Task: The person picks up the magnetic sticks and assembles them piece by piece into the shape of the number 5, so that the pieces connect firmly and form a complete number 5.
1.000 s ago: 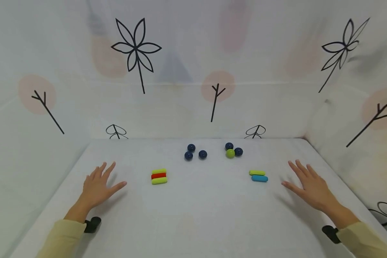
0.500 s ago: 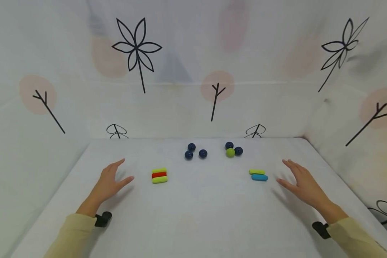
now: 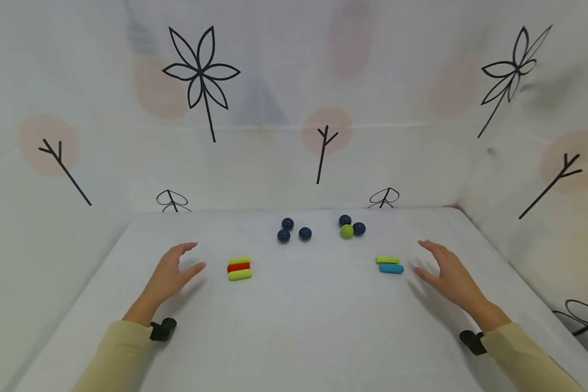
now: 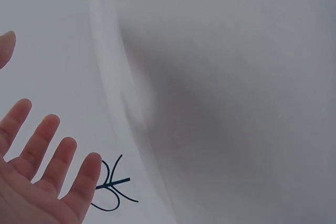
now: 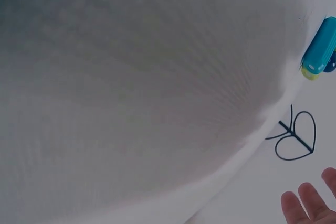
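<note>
- The left hand (image 3: 170, 275) has come inward since a second ago and hovers near a red stick (image 3: 238, 267) lying between two lime sticks (image 3: 239, 275); its thumb stands apart from the loosely extended fingers.
- The right hand (image 3: 453, 280) has also shifted inward, near the blue stick (image 3: 391, 268) and its neighbouring lime stick (image 3: 387, 260), thumb and fingers parted.
- All five lie unmoved on the white tabletop (image 3: 294, 332).
- Behind them, five navy balls (image 3: 283, 236) and one green ball (image 3: 347, 231) hold their earlier places.
</note>
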A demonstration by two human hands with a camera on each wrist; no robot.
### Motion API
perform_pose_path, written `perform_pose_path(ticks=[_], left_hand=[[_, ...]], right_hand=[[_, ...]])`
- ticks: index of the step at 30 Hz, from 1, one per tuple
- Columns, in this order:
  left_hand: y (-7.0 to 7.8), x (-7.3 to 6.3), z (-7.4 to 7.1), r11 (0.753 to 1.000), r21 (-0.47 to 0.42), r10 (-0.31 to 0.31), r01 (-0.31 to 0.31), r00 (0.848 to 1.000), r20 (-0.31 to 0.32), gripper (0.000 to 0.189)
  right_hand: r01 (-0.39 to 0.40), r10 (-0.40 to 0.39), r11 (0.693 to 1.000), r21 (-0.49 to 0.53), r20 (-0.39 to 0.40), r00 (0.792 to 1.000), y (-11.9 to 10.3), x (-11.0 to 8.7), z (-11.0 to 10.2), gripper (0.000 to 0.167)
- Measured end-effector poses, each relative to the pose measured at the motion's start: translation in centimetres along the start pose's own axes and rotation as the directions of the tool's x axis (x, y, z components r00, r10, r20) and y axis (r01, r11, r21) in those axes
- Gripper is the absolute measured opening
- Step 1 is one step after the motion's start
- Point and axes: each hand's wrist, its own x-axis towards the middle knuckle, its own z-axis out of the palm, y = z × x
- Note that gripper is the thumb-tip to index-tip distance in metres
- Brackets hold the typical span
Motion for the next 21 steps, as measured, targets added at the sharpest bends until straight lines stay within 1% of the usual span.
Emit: perform_pose_path(ticks=[5, 14, 21], left_hand=[[0.5, 0.6, 0.6, 0.999, -0.043, 0.001, 0.0, 1.0, 0.009, 0.058], [1.0, 1.6, 1.8, 0.998, -0.064, 0.017, -0.014, 0.999, 0.039, 0.047], [1.7, 2.0, 2.1, 0.997, -0.081, -0.011, 0.017, 0.997, 0.074, 0.043]], right_hand=[[-0.018, 0.018, 1.0, 0.013, 0.013, 1.0, -0.3, 0.6, 0.1, 0.061], [-0.035, 0.034, 0.999, 0.023, 0.044, 0.998, -0.8, 1.4, 0.3, 0.06], [-0.013, 0.012, 0.999, 0.041, 0.031, 0.999, -1.1, 2.2, 0.7, 0.059]])
